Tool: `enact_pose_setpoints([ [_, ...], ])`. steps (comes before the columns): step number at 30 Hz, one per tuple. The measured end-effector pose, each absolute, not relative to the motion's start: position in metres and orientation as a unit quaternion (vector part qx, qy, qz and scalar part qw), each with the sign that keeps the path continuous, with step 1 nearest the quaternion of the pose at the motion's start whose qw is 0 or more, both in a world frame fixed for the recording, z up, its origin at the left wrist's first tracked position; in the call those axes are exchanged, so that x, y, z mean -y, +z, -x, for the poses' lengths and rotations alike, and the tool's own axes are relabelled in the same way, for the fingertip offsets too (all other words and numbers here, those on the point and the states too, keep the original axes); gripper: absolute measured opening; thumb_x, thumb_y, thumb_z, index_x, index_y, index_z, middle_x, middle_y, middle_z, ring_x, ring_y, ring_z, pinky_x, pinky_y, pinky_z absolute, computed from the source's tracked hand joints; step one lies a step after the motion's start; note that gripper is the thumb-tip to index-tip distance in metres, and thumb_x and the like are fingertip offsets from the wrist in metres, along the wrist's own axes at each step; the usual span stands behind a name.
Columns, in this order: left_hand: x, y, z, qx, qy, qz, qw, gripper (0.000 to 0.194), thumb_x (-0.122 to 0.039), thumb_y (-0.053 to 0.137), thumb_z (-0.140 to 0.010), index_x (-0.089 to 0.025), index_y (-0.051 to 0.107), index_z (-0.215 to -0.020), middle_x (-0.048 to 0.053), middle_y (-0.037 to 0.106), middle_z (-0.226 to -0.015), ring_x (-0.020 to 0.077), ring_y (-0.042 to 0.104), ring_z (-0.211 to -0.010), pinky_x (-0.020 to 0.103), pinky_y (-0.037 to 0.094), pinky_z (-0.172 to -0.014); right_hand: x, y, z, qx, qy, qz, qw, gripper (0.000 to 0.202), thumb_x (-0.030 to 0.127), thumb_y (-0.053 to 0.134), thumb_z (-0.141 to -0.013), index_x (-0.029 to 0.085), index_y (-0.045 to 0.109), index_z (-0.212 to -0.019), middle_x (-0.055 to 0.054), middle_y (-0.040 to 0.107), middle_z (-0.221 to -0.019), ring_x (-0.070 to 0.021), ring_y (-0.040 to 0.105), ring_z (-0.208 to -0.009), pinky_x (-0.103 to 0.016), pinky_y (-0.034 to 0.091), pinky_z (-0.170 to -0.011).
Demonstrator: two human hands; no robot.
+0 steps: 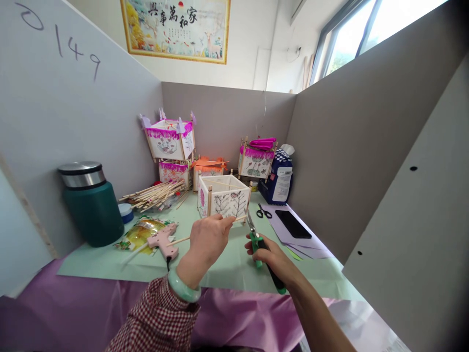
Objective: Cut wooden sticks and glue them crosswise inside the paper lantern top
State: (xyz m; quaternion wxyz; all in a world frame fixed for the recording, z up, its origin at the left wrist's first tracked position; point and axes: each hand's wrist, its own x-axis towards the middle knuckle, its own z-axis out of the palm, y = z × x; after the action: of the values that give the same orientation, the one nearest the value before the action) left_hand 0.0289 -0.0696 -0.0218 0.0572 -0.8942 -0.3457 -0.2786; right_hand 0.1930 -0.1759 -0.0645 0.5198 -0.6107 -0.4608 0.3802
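Pliers fill right hand; left hand pinches 1 stick.

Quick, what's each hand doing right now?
Left hand: closed, pinching a thin wooden stick.
Right hand: closed around the green-and-black cutters.

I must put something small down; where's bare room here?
Bare green sheet lies between the left hand and right hand, and between the right forearm and lavender papers. It's crowded at left, with teal flask, pink glue gun and wooden sticks, and behind, with lanterns.
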Motion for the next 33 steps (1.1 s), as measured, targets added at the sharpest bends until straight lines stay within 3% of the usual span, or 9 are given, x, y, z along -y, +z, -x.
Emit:
enact_pose_setpoints([
  [22,0.0677,-0.0236,-0.0335,0.347,-0.29,0.889,0.07,0.027,-0.035,0.045,-0.093,-0.039,0.07,-0.103,-0.001,0.066,-0.079,0.0167,0.059,-0.065,0.028,0.024,-0.051,0.1696,-0.0666,-0.1942,0.474,0.357,0.629,0.503,0.043,0.018,0.05,-0.064,0.019,0.056,-0.107,-0.002,0.06,-0.092,-0.0196,0.056,-0.085,-0.031,0.041,-0.068],
  [33,0.0681,-0.0229,-0.0368,0.349,-0.295,0.889,0.027,0.025,-0.032,0.049,-0.091,-0.035,0.071,-0.103,0.001,0.066,-0.08,0.0156,0.058,-0.066,0.027,0.024,-0.052,0.1693,-0.0708,-0.1966,0.469,0.362,0.629,0.504,0.045,0.019,0.051,-0.065,0.02,0.055,-0.109,-0.002,0.061,-0.095,-0.0198,0.057,-0.085,-0.03,0.041,-0.067],
])
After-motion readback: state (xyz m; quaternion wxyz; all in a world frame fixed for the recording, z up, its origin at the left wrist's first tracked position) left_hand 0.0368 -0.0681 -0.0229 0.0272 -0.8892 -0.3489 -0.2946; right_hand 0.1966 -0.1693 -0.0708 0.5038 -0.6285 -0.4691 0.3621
